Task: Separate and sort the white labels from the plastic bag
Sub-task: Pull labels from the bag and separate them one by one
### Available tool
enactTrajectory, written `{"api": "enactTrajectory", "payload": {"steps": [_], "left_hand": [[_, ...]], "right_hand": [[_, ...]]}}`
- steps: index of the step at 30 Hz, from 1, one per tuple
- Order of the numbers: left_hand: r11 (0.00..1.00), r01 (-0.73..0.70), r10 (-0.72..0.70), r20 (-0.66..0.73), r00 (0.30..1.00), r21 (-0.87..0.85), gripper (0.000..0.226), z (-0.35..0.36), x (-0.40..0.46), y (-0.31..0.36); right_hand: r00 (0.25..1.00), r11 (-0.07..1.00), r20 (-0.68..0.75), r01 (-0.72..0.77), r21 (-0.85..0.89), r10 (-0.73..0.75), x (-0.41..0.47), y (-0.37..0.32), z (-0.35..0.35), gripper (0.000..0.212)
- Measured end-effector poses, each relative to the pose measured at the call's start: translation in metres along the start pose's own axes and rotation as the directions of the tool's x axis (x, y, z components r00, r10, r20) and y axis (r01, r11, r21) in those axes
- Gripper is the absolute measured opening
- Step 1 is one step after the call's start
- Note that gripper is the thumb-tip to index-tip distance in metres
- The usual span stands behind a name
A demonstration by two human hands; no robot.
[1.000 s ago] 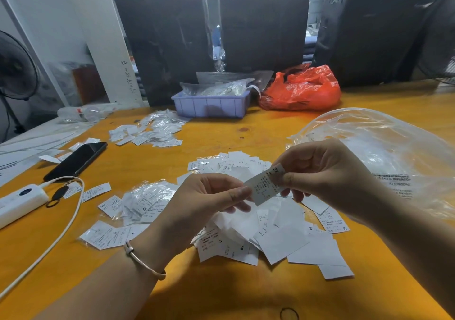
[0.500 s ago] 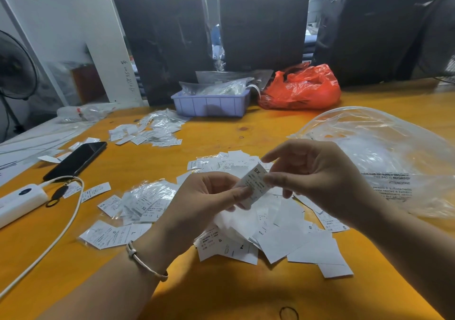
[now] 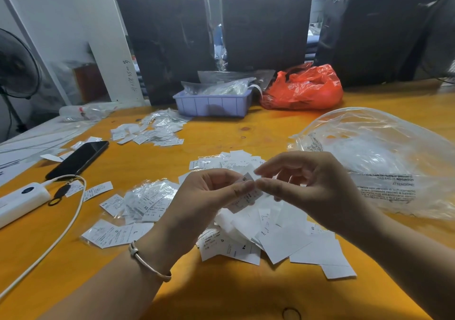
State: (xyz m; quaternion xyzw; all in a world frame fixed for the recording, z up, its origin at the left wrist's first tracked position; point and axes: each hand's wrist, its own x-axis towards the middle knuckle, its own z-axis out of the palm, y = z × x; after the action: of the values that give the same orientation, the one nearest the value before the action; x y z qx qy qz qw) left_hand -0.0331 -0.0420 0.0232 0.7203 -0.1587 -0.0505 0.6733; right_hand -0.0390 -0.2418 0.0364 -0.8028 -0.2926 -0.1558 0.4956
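Observation:
My left hand (image 3: 204, 201) grips a small stack of white labels (image 3: 246, 195), thumb pressed on top, above the middle of the orange table (image 3: 246, 295). A label marked S tops the stack. My right hand (image 3: 312, 191) hovers just right of it, thumb and forefinger slightly apart at the label's edge, holding nothing. Beneath both hands lies a loose heap of white labels (image 3: 283, 241). The big clear plastic bag (image 3: 384, 162) rests to the right. Sorted piles sit at left (image 3: 145, 201) and further back (image 3: 150, 132).
A black phone (image 3: 78, 158), a white power bank (image 3: 22, 199) and its cable (image 3: 61, 233) lie at left. A lilac tray (image 3: 211, 103) of packets and a red plastic bag (image 3: 302, 88) stand at the back before dark wrapped bundles (image 3: 266, 21). A fan (image 3: 14, 66) stands far left.
My right hand passed the label it pinched into my left hand and let go. The label sank lower, onto the stack under my left thumb.

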Motion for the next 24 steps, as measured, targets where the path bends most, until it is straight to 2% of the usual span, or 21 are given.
{"api": "enactTrajectory", "payload": {"steps": [2,5,8,13,15,17,18,20,24], "left_hand": [[1.0,-0.005,0.005,0.009,1.0,0.01,0.019,0.0,0.0,-0.001],[1.0,-0.002,0.002,0.027,1.0,0.023,0.019,0.0,0.001,-0.001],[0.998,-0.001,0.001,-0.013,1.0,0.061,0.025,-0.004,0.003,-0.001],[0.985,0.017,-0.008,-0.053,0.999,0.174,0.024,-0.016,0.004,0.004],[0.963,0.067,-0.037,-0.115,0.993,0.263,0.017,-0.029,0.007,0.006],[0.924,0.132,-0.054,-0.218,0.974,0.359,0.004,-0.049,0.012,0.008],[0.897,0.175,-0.061,-0.28,0.958,0.405,0.008,-0.06,0.013,0.008],[0.817,0.285,-0.082,-0.388,0.918,0.501,0.014,-0.082,0.016,0.007],[0.573,0.497,-0.189,-0.485,0.854,0.651,0.018,-0.114,0.023,-0.001]], "right_hand": [[0.999,0.994,-0.012,-0.049,0.095,0.051,0.0,0.002,0.0,0.032],[0.996,0.98,-0.012,-0.079,0.183,0.083,0.001,0.005,0.0,0.029],[0.991,0.957,-0.045,-0.107,0.271,0.124,0.002,0.007,0.0,0.024],[0.984,0.958,-0.081,-0.136,0.253,0.161,0.004,0.008,-0.001,0.017],[0.977,0.977,-0.138,-0.142,0.157,0.164,0.006,0.01,-0.009,0.016],[0.961,0.981,-0.245,-0.157,-0.114,0.126,0.009,0.019,-0.025,0.015],[0.953,0.935,-0.289,-0.185,-0.304,0.095,0.011,0.025,-0.035,0.014],[0.936,0.753,-0.34,-0.287,-0.592,0.09,0.012,0.037,-0.054,0.013],[0.867,0.452,-0.371,-0.492,-0.743,0.334,0.012,0.06,-0.077,0.022]]}}
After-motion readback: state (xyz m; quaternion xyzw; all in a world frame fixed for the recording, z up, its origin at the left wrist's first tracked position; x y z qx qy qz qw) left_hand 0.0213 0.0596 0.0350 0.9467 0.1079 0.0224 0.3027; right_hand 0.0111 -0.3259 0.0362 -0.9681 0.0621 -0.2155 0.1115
